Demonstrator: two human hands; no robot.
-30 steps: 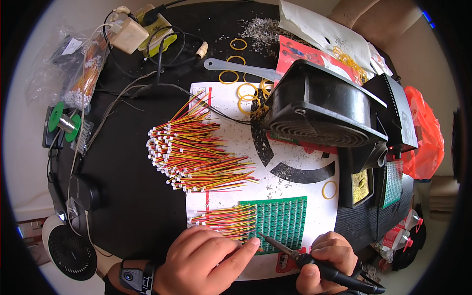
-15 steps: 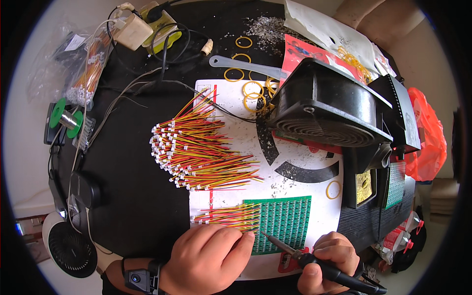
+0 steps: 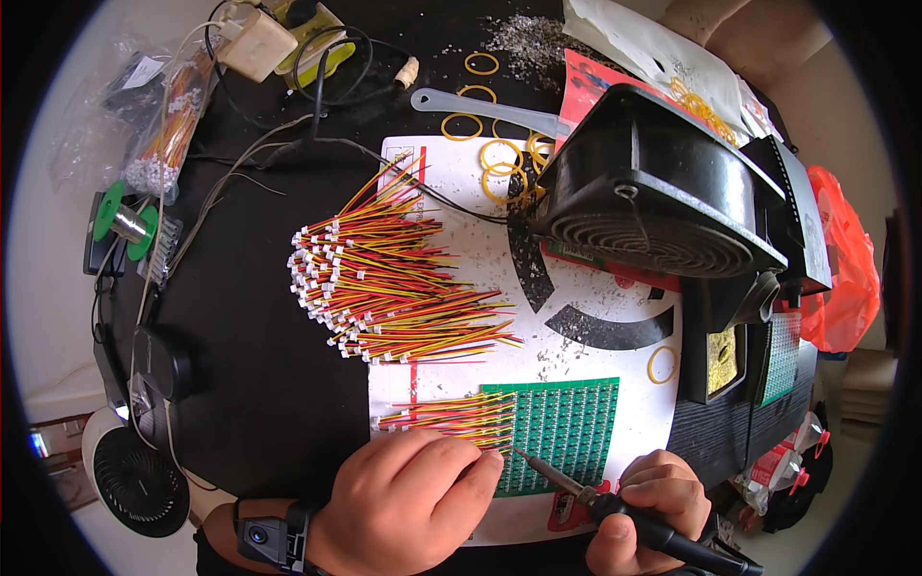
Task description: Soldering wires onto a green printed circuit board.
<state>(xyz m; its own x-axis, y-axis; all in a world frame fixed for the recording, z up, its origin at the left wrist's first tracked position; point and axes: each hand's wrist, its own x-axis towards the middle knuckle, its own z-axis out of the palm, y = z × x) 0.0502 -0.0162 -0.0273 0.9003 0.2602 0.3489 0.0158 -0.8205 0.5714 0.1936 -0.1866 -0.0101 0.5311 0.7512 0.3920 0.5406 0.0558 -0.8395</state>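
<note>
My right hand grips the black handle of a soldering iron. The iron's thin tip points up and left, at the left part of a green circuit board panel. Beside that tip is my left hand, its fingers curled and closed; whatever they pinch is hidden beneath them. From the board's left side a row of red, yellow and black connector wires stretches leftward, partly under my left hand. Farther off lies a big fanned pile of similar wires with white plugs at their left ends.
A black fan-shaped box stands at the right, behind a tray of golden tip-cleaning wool. Yellow rubber bands and a grey plastic strip lie at the back. Far left are a green solder spool and cables.
The view has shifted slightly, so the far objects sit a little higher. Both hands and the iron keep nearly the same place at the board.
</note>
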